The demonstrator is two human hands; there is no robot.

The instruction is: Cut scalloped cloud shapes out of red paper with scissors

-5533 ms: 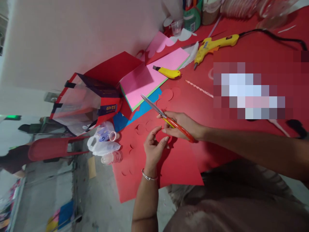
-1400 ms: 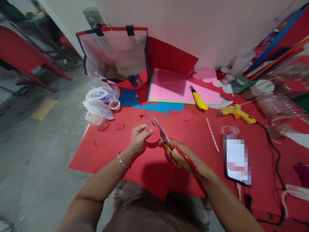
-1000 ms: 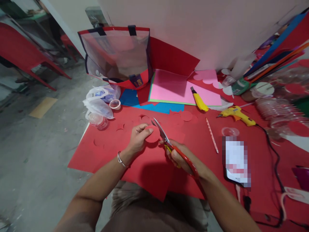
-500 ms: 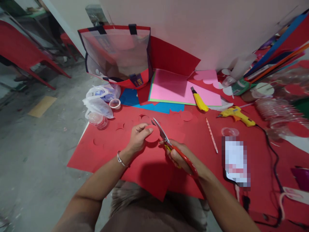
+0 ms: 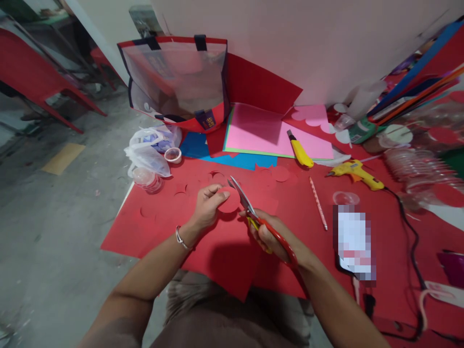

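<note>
My left hand (image 5: 209,205) pinches a round piece of red paper (image 5: 229,201) between thumb and fingers, above the red-covered table (image 5: 290,193). Just right of the paper, my right hand (image 5: 270,234) is closed round the handles of scissors (image 5: 244,198) with red and yellow grips. The blades point up and away from me, slightly parted, beside the disc's right edge. Small red paper scraps (image 5: 181,189) lie beyond my left hand, and a loose red circle (image 5: 280,174) lies farther back.
A mesh bag (image 5: 177,82), plastic bag (image 5: 148,150) and pink sheets (image 5: 253,130) stand or lie at the back. A yellow cutter (image 5: 300,152), pencil (image 5: 318,203), glue gun (image 5: 357,174), phone (image 5: 353,241) and stacked clear lids (image 5: 409,164) are on the right.
</note>
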